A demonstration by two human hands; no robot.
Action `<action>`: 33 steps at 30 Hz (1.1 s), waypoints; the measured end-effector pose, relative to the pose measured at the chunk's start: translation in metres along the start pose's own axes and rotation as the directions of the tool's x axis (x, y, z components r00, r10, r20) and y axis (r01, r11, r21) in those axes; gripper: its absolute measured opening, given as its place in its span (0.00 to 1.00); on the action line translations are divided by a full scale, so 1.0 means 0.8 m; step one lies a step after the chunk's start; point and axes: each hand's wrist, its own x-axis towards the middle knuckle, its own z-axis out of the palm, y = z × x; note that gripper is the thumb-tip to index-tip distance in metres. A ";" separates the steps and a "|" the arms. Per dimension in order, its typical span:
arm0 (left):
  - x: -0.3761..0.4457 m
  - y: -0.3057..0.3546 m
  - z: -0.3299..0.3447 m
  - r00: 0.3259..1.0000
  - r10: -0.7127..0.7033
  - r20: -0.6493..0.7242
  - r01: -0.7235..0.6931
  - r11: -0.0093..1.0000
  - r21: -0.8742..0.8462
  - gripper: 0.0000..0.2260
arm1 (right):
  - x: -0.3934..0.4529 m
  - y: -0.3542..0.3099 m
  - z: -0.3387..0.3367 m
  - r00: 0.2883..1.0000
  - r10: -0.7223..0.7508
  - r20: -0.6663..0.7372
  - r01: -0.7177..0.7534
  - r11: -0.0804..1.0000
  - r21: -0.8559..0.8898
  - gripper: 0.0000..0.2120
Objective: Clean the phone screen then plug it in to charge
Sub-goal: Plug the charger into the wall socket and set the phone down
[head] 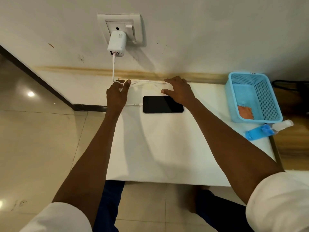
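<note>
Head view: a white table (167,148) fills the middle of the frame, pushed against a pale wall. The phone (163,104) lies flat on it just above centre, dark screen up, long side running left to right. A white cable connector (137,104) sits at its left short edge, plugged in or at least touching it; the exact seating is too small to tell.

In the upper left of the frame a white charger (116,43) hangs from a wall socket plate (121,29). The white cable (113,69) drops from the charger's underside to the far edge of the table and runs rightward there in loose loops.

The left hand (117,96) is at the table's far left corner, fingers curled loosely with thumb and forefinger pinched on the cable. The right hand (178,91) lies above the phone's upper right corner, palm down, fingers spread apart and pressing on the cable loops near the wall; it closes on nothing.

At the right edge a blue perforated basket (254,99) stands on the table with an orange cloth (245,112) in its near corner. Just below it a blue spray bottle (267,130) with a clear cap lies on its side at the table's edge
</note>
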 end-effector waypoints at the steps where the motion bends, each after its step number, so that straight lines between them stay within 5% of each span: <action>1: 0.000 0.001 0.000 1.000 0.003 -0.012 -0.003 1.000 0.006 0.22 | -0.003 0.003 0.000 1.000 0.005 -0.017 -0.005 1.000 0.025 0.26; 10: 0.004 0.002 -0.002 0.998 0.022 -0.065 -0.015 0.994 0.107 0.15 | -0.021 0.014 0.008 0.993 0.037 -0.112 -0.031 0.998 0.057 0.20; 18: -0.004 0.004 -0.015 0.997 -0.022 0.074 0.019 0.999 0.037 0.18 | -0.042 0.030 0.000 0.984 0.119 -0.134 -0.079 0.960 0.269 0.19; 26: -0.040 -0.012 -0.032 0.993 0.008 0.121 -0.031 0.981 0.190 0.22 | -0.067 0.043 -0.002 0.991 0.069 -0.114 -0.035 0.961 0.273 0.18; 33: -0.063 -0.024 -0.037 0.978 0.000 0.208 -0.067 0.947 0.315 0.24 | -0.069 0.043 -0.011 0.995 0.035 -0.092 -0.031 0.998 0.048 0.20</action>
